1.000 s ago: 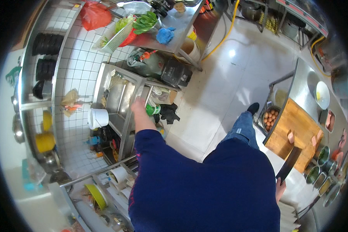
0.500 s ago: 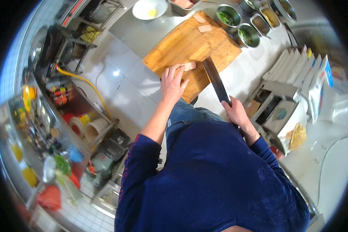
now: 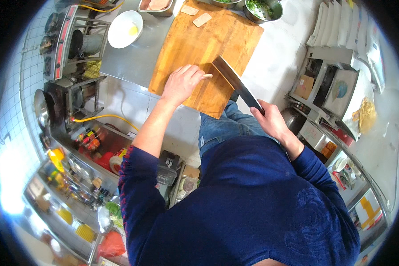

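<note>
My left hand [image 3: 181, 83] is closed over the near left part of a wooden cutting board [image 3: 208, 44]. A small pale piece of meat [image 3: 207, 76] sticks out from its fingertips; the rest is hidden by the fingers. My right hand [image 3: 270, 119] grips the handle end of a cleaver [image 3: 237, 83]. Its dark, broad blade slants up and leftward over the board, with the tip just right of the meat piece and apart from it. At the board's far end lie two flat pale pink slices, one slice [image 3: 189, 10] left of the other slice [image 3: 202, 20].
Left of the board, a white bowl [image 3: 125, 29] with something yellow inside stands on a steel table [image 3: 137, 64]. Beyond it is a metal pan [image 3: 162, 12] of pink meat. A steel bowl of chopped greens [image 3: 264, 9] stands far right. A stove [image 3: 60, 48] is at left.
The view has shifted, so the board sits farther up and left. My left hand has closed around the meat piece, which lay on the board by the fingertips before. My right hand still holds the cleaver.
</note>
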Demonstrator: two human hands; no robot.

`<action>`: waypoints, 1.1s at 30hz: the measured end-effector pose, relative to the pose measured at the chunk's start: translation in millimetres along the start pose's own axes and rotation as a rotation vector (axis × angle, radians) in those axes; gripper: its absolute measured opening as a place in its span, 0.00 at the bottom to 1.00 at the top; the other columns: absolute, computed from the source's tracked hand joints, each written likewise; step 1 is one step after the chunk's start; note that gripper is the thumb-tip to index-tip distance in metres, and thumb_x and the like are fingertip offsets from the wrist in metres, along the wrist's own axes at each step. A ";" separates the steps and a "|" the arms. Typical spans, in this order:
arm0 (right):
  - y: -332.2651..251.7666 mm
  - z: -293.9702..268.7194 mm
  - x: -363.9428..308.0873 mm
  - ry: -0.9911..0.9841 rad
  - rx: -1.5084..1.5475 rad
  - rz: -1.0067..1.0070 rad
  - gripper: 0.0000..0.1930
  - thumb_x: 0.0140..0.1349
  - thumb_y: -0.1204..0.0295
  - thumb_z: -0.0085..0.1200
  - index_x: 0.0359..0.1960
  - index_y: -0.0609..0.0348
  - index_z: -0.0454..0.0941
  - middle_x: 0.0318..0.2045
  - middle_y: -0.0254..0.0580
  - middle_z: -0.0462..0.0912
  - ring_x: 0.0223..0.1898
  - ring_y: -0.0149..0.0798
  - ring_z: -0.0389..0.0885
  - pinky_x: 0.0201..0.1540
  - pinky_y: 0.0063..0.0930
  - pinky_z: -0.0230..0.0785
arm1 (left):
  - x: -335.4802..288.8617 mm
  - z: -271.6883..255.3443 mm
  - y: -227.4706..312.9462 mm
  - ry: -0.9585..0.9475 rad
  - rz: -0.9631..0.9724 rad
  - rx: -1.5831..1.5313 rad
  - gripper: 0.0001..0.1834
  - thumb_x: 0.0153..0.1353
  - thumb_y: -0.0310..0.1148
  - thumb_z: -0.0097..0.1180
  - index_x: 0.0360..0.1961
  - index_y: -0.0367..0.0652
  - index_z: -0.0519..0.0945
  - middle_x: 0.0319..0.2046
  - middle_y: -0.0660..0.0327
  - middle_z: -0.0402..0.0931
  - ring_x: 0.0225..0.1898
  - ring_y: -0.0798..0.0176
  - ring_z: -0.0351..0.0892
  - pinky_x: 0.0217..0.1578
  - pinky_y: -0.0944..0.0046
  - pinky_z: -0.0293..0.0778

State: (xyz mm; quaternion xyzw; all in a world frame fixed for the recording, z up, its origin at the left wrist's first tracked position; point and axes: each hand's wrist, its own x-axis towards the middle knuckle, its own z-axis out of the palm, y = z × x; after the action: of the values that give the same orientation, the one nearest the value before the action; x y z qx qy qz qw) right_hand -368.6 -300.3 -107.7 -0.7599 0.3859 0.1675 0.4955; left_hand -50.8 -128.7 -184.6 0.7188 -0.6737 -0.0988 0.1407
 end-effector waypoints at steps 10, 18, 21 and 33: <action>-28.8 11.0 23.6 -0.090 -0.175 -0.118 0.18 0.80 0.60 0.57 0.62 0.57 0.84 0.34 0.63 0.89 0.42 0.67 0.90 0.48 0.58 0.81 | -26.5 45.3 52.0 0.508 -0.446 -0.266 0.27 0.60 0.35 0.80 0.58 0.40 0.83 0.58 0.51 0.81 0.60 0.42 0.80 0.61 0.47 0.79; -34.0 9.1 28.4 -0.113 -0.190 -0.116 0.17 0.80 0.60 0.57 0.62 0.55 0.84 0.31 0.62 0.88 0.39 0.66 0.90 0.47 0.58 0.82 | -30.5 71.8 67.4 0.633 -0.357 -0.251 0.22 0.56 0.27 0.79 0.52 0.45 0.86 0.55 0.58 0.82 0.55 0.49 0.82 0.55 0.50 0.80; -36.7 8.2 29.1 -0.107 -0.219 -0.139 0.17 0.80 0.61 0.57 0.61 0.55 0.84 0.30 0.60 0.88 0.37 0.66 0.90 0.45 0.58 0.82 | -24.7 72.6 61.9 0.644 -0.289 -0.227 0.19 0.56 0.25 0.78 0.48 0.46 0.87 0.48 0.59 0.84 0.53 0.49 0.81 0.55 0.49 0.78; -56.0 -8.3 -5.6 -0.074 -0.308 -0.236 0.20 0.76 0.70 0.58 0.65 0.65 0.81 0.42 0.59 0.92 0.38 0.58 0.93 0.43 0.46 0.87 | -33.4 84.7 56.7 0.696 -0.270 -0.177 0.19 0.50 0.23 0.78 0.45 0.39 0.88 0.50 0.54 0.84 0.52 0.41 0.82 0.54 0.45 0.81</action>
State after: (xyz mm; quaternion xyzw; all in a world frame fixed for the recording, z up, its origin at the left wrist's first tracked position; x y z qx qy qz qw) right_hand -331.1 -293.4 -65.5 -0.8600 0.2454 0.1930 0.4037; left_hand -134.6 -104.3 -246.9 0.7765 -0.4738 0.0758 0.4084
